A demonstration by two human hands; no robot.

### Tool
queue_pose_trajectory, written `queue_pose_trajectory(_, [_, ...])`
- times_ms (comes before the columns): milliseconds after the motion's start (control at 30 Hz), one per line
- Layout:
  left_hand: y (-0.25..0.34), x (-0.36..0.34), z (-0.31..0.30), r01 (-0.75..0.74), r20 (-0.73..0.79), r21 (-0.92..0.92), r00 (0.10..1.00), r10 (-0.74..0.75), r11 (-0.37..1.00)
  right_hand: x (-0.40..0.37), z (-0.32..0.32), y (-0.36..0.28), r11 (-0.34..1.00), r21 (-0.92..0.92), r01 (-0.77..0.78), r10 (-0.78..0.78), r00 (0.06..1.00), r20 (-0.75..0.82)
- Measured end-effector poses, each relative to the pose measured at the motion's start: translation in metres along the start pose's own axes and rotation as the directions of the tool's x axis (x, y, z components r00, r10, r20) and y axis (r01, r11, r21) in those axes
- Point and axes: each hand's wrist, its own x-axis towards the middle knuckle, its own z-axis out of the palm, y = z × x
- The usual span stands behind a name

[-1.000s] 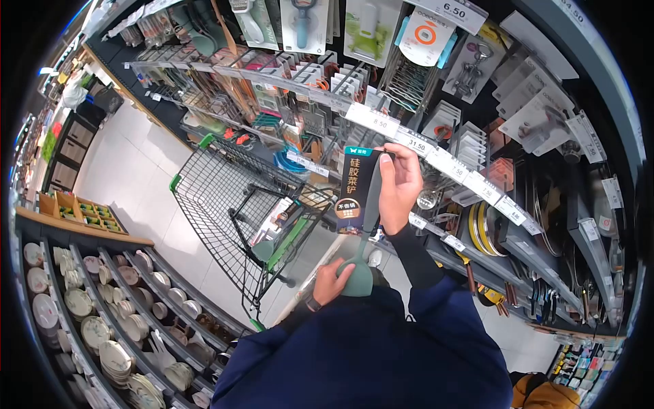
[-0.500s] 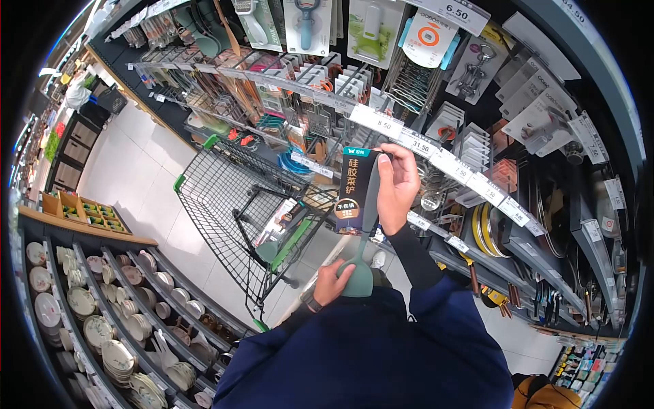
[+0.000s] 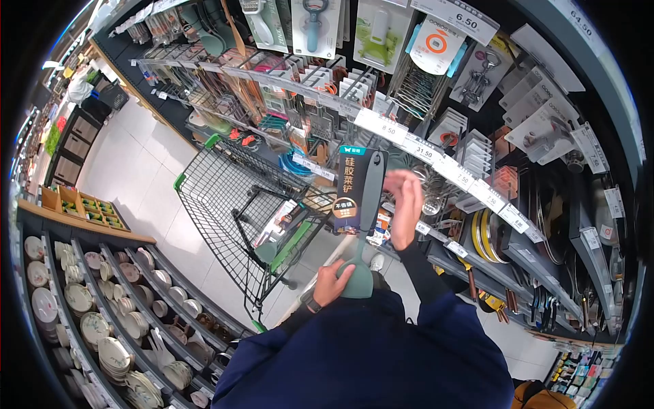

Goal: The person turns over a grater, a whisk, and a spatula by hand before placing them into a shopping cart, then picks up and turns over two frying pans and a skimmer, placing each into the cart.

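Note:
My left hand (image 3: 331,283) is closed around the green blade of a silicone spatula (image 3: 358,276), close to my body. Its handle points up and away from me, partly behind and beside a dark card (image 3: 349,184) with a teal top and gold lettering. A hole shows at the handle's tip. My right hand (image 3: 407,208) is just right of the handle, apart from it and holding nothing, its fingers extended and slightly blurred. A watch (image 3: 310,300) is on my left wrist.
A black wire shopping cart (image 3: 225,204) with a few packaged items stands ahead on the left. Racks of hanging kitchen tools (image 3: 317,27) rise in front and to the right. Shelves of plates and bowls (image 3: 99,327) line the lower left. A person (image 3: 85,92) is far off.
My right hand has let go of the spatula's handle and card and moved a little to the right, its fingers opening. My left hand keeps its hold on the blade.

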Motion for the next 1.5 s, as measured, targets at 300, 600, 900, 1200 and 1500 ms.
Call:
queue_pose_trajectory(300, [-0.005, 0.003, -0.001, 0.044, 0.086, -0.15, 0.996, -0.031, 0.988, -0.106, -0.06, 0.06, 0.781, -0.193, -0.594, 0.614, 0.672, 0.414])
queue_pose_trajectory(600, [-0.021, 0.002, -0.002, 0.153, 0.34, -0.418, 0.94, -0.001, 0.895, -0.096, -0.022, 0.003, 0.667, 0.007, -0.745, 0.56, 0.508, 0.654])
queue_pose_trajectory(900, [-0.043, -0.009, 0.008, 0.361, 0.436, -0.566, 0.894, -0.102, 0.741, -0.085, -0.001, -0.003, 0.649, -0.176, -0.74, 0.612, 0.371, 0.699])
queue_pose_trajectory(1200, [-0.021, -0.032, 0.003, 0.284, 0.238, -0.895, 0.956, -0.17, 0.344, -0.075, 0.008, -0.006, 0.869, -0.21, -0.448, 0.477, 0.647, 0.595])
queue_pose_trajectory(1500, [-0.012, -0.017, -0.002, 0.196, 0.136, -0.605, 0.981, -0.142, 0.772, -0.075, 0.007, -0.004, 0.863, -0.148, -0.483, 0.477, 0.683, 0.553])
